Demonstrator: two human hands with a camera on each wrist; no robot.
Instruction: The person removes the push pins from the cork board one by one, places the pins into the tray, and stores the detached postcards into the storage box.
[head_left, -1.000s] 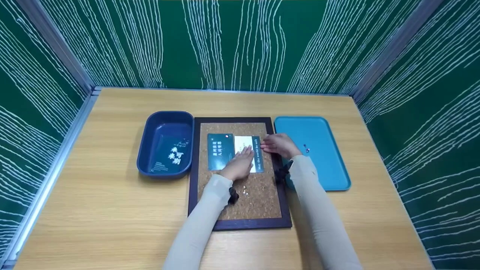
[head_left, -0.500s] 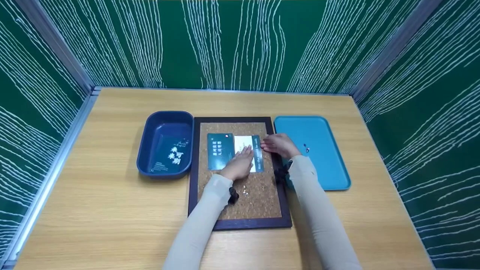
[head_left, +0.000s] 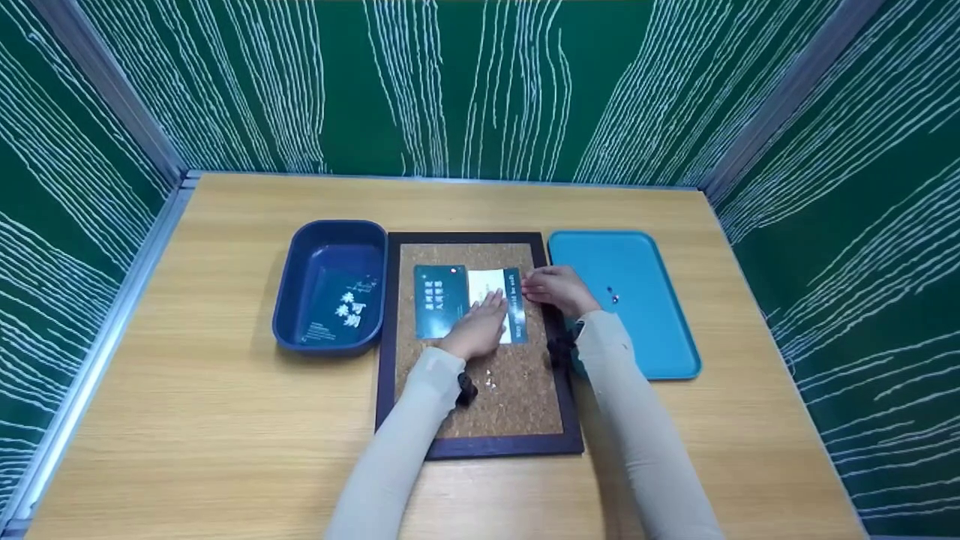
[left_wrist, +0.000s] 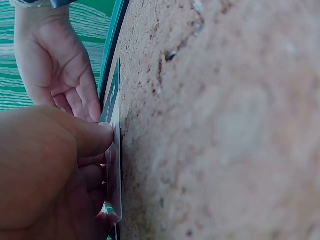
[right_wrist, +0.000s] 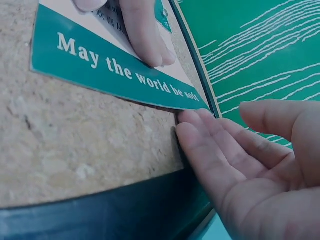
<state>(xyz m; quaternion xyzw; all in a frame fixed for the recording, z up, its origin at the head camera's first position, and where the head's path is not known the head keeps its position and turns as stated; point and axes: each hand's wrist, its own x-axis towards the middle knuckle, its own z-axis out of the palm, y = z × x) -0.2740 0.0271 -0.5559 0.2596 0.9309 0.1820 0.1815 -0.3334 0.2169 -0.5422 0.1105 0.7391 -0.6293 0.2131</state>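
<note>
A white postcard with a green band (head_left: 516, 328) lies on the framed corkboard (head_left: 517, 409), its band reading "May the world be soft". My left hand (head_left: 478, 330) rests on this postcard with fingers extended, and the left wrist view shows its thumb (left_wrist: 95, 139) at the card's near edge. At the right edge, the fingertips of my right hand (head_left: 561, 291) touch the card's side; in the right wrist view its thumb (right_wrist: 272, 117) stands apart. Left of it lies a green postcard (head_left: 435, 304) with a small bright dot near its top right corner.
Small shiny bits (head_left: 490, 381) lie on the lower cork. On the left a dark blue bin (head_left: 282, 319) contains another green card (head_left: 334, 311). A turquoise tray (head_left: 656, 330) on the right bears a few tiny dark pieces (head_left: 613, 298). Green patterned panels enclose the table.
</note>
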